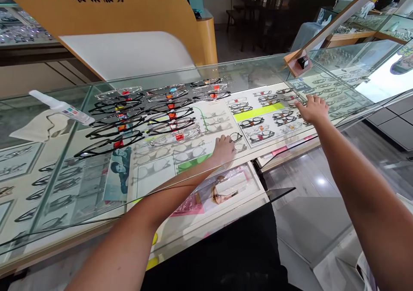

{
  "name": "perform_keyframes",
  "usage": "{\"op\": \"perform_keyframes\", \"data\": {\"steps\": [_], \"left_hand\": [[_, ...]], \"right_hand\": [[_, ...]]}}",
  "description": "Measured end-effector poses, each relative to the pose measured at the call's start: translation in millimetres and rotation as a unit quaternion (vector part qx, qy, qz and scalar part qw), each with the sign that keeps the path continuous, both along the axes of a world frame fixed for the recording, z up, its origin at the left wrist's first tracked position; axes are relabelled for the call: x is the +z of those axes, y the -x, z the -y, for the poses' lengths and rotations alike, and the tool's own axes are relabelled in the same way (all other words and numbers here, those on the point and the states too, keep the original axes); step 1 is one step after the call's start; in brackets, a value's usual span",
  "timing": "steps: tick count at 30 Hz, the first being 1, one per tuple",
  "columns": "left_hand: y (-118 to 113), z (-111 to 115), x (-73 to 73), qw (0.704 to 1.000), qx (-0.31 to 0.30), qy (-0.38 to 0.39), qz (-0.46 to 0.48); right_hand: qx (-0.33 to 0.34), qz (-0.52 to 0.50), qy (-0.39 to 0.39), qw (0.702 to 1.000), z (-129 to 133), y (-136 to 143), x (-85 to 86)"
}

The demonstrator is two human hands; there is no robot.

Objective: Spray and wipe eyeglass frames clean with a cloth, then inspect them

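Note:
My left hand (223, 150) reaches into the glass display case, its fingers curled over a dark-rimmed pair of eyeglasses (236, 137) that shows at its right side. How the fingers grip the frame is partly hidden. My right hand (313, 109) lies on the glass top further right, fingers spread, holding nothing that I can see. Under and beside it are small eyeglasses on a white display board (256, 147) with a yellow-green strip (258, 111). To the left, rows of eyeglasses with red and orange tags (172, 116) stand on the glass top.
A white bottle (61, 107) and a pale cloth (40, 127) lie at the left on the glass. A wooden-framed mirror (338, 22) stands tilted at the back right. Below the case, an open drawer (258, 192) holds packets. An orange counter (155, 9) is behind.

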State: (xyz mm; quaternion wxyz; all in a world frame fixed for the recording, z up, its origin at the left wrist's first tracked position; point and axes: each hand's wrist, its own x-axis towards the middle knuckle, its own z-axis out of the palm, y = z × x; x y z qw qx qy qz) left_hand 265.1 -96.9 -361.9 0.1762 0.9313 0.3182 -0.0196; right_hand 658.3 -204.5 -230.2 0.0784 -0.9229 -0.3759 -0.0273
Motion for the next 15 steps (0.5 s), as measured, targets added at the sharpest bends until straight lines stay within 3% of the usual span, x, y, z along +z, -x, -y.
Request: {"op": "perform_keyframes", "data": {"steps": [4, 12, 15], "left_hand": [[-1, -5, -0.8, 1.000, -0.007, 0.019, 0.003], [14, -5, 23.3, 0.997, -0.029, 0.075, 0.021], [14, -9, 20.7, 0.997, -0.037, 0.071, 0.022]], "right_hand": [[0.002, 0.004, -0.003, 1.000, 0, -3, -2.6], [0.004, 0.001, 0.009, 1.000, 0, -2, -0.3], [0.001, 0.004, 0.022, 1.000, -1, -1, 0.3]]}}
